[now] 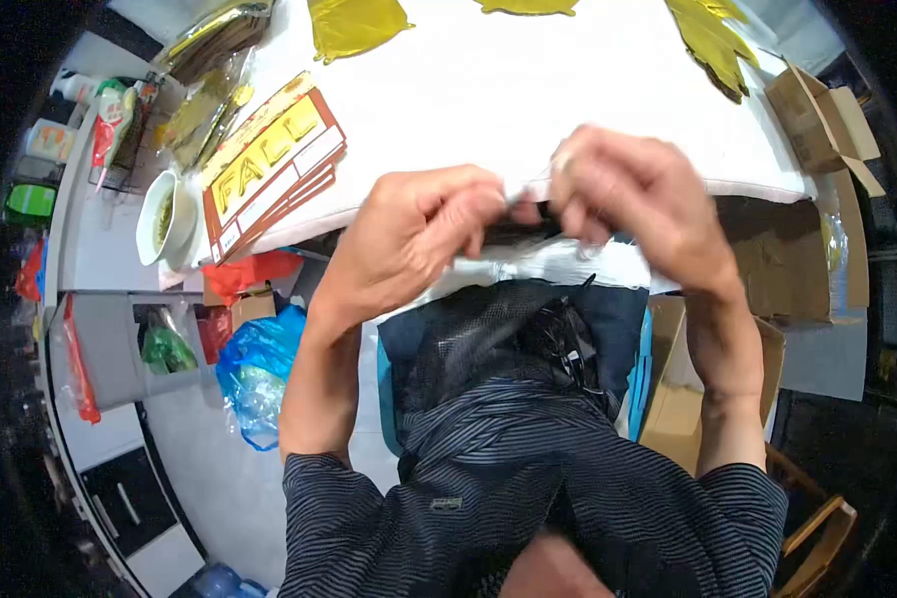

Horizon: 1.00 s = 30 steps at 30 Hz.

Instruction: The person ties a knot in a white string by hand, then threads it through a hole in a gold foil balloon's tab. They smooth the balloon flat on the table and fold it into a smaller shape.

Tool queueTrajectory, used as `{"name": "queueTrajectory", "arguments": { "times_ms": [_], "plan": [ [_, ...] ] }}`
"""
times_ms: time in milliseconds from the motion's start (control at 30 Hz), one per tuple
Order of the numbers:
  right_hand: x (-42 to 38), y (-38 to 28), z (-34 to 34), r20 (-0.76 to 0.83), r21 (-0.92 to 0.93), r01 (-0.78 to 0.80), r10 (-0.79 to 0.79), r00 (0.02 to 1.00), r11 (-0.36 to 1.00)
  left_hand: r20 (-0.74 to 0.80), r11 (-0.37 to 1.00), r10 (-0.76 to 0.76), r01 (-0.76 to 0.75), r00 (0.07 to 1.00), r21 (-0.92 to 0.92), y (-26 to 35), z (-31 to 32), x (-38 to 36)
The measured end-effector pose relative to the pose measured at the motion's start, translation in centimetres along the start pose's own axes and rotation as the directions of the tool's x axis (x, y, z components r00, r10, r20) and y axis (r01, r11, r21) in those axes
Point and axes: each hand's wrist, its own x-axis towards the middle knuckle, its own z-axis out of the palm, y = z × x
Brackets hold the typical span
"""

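Fingers of our left hand (409, 234) pinch a small, blurred piece (515, 199) beside the tabletop (458, 100); whether our right hand (643, 199) grips, we cannot tell. Likely light, it suits fingertip holding.

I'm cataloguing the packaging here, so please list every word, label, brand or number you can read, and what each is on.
"FALL": in big gold letters on the top card of the stack; its small print is too small to read.
Shirt label: too small to read.
Tube: print too small to read.
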Motion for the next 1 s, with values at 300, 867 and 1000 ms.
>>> {"name": "queueTrajectory", "arguments": {
  "times_ms": [300,867,1000],
  "plan": [
    [0.2,1.3,0.3,0.116,0.056,-0.043,0.037,0.993,0.997,-0.049,0.994,0.019,-0.014,0.999,0.104,-1.1,0.4,0.5],
    [0.4,4.0,0.4,0.223,-0.04,-0.09,0.097,0.97,0.995,-0.236,0.959,0.079,-0.138,0.968,-0.245,-1.8,2.1,1.4],
    [1.0,3.1,-1.0,0.016,-0.04,-0.039,0.039,0.999,0.998,-0.053,1.0,-0.029,0.029,0.998,-0.001,-1.4,1.2,0.9]
  ]
}}
